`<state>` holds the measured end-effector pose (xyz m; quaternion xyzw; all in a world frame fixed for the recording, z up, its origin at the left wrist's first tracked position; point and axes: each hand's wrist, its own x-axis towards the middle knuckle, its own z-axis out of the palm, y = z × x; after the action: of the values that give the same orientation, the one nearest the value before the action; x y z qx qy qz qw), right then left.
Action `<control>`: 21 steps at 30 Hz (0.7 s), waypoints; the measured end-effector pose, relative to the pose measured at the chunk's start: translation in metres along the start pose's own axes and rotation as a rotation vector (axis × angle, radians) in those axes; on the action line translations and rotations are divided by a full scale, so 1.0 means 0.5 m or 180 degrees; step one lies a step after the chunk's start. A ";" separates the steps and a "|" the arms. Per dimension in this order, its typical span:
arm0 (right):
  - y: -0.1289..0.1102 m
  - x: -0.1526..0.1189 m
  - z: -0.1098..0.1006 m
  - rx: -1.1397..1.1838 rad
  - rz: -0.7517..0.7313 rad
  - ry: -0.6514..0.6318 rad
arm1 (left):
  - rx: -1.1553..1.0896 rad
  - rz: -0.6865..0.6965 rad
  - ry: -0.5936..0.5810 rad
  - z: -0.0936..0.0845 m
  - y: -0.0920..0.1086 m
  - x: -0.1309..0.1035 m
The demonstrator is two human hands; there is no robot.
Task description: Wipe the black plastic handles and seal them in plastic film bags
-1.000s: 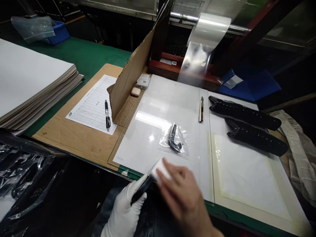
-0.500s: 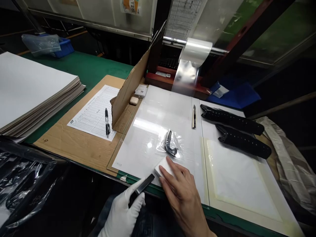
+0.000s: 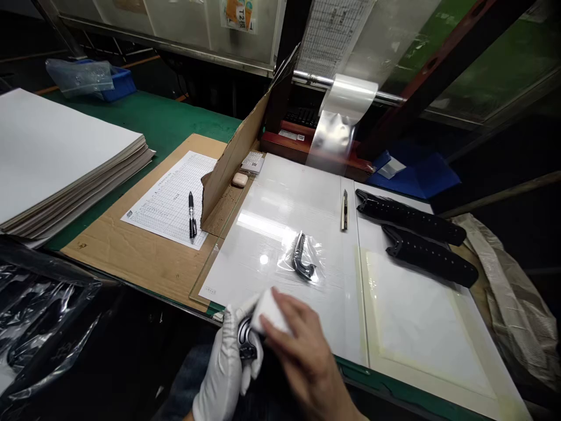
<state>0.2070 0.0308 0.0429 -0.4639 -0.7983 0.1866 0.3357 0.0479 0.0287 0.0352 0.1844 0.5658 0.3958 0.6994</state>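
In my left hand (image 3: pixel 230 359), which wears a white glove, sits a glossy black curved part (image 3: pixel 246 339), its bent end and pale curved highlights facing up. The glove's fingers hide much of it. My right hand (image 3: pixel 300 342), bare, grips a white sponge-like block (image 3: pixel 268 311) between thumb and fingers. The block's lower edge meets the black part or is right beside it; exact contact is hard to make out. Beyond both hands, a similar black curved part (image 3: pixel 301 260) lies in a clear plastic bag on the white work surface (image 3: pixel 267 199).
A utility knife (image 3: pixel 344 210) lies near two long black perforated parts (image 3: pixel 409 216) on the right. Left are a pen (image 3: pixel 191 216), a printed form (image 3: pixel 162 202), upright cardboard (image 3: pixel 236 155) and a sheet stack (image 3: pixel 65 158). A clear film roll (image 3: pixel 350 96) hangs behind.
My left hand has turned the black part so its curved end shows. My right hand has moved left and down, with the white block over the part. The camera view has shifted slightly.
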 end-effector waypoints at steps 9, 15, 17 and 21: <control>-0.031 -0.039 0.055 -0.0601 0.0753 0.0640 | 0.0260 0.0083 0.0274 0.018 0.001 -0.009; -0.037 -0.040 0.056 -0.0682 0.0822 0.0691 | 0.0413 0.0263 0.0071 0.021 -0.004 -0.010; -0.035 -0.039 0.056 -0.0745 0.0907 0.0733 | 0.0419 0.0110 0.0072 0.021 -0.010 -0.010; -0.021 -0.044 0.056 -0.0703 0.0733 0.0696 | 0.0477 0.0151 0.0091 0.023 -0.020 -0.003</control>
<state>0.1883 0.0069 0.0213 -0.6038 -0.7143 0.0835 0.3439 0.0620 0.0237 0.0325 0.2438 0.5993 0.3714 0.6659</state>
